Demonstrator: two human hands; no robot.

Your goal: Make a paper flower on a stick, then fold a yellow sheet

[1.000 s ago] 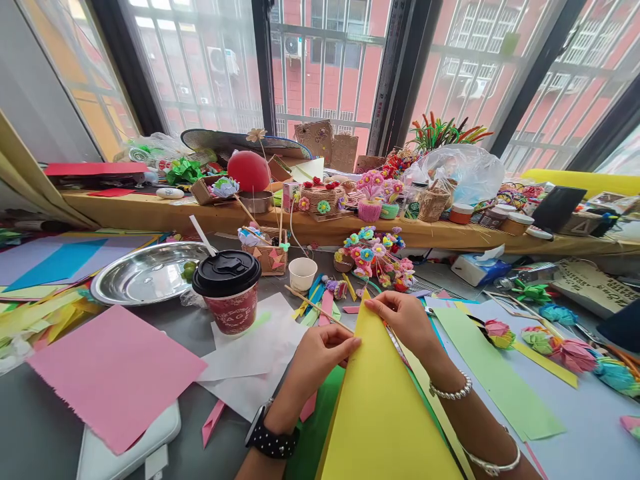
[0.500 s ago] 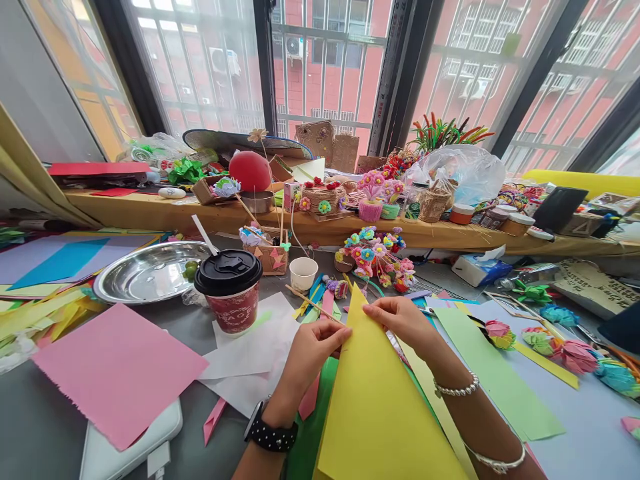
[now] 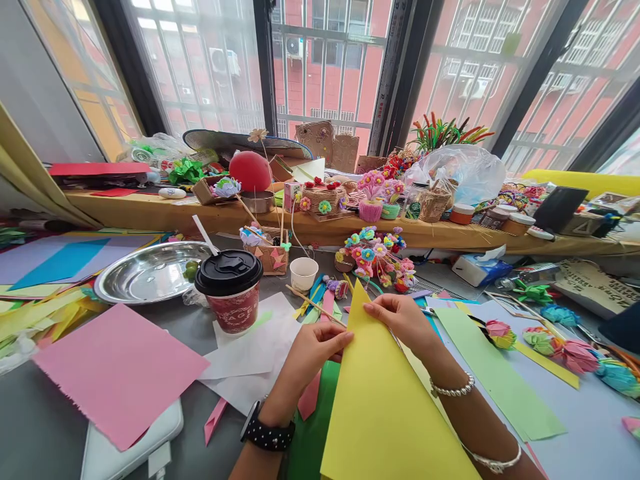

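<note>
1. Clock set between the two hands, 12 pointing to the window. Yellow paper (image 3: 387, 413) lies at centre: narrow tip towards 12, broad body running down to 5 and 6 o'clock. Looks folded; the layers at the tip are too fine to count.
2. Left hand (image 3: 323, 350), at 8 o'clock: narrow grip, thumb and forefinger pinching the paper's left edge just below the tip.
3. Right hand (image 3: 403, 327), at 3 o'clock: grip closed on the upper right edge, thumb on the face, other fingertips partly hidden.
4. Handling, my judgement: keep both pinches light and close to the tip, since thin paper dents easily. Line up the edges before pressing, then run a fingertip from tip to body so the crease stays straight. Holding the left side steady while the right adjusts should limit skewing.
5. Watch: a green sheet (image 3: 313, 427) sits under the left edge at 7 o'clock and could be caught up. A thin wooden stick (image 3: 317, 307) at 10 o'clock ends near the left fingers.
6. Around, on the grey bench (image 3: 45, 427): lidded cup (image 3: 230, 300) at 9 to 10, pink paper (image 3: 123, 377) at 8 to 9, light green strip (image 3: 493, 370) at 3 to 4.
</note>
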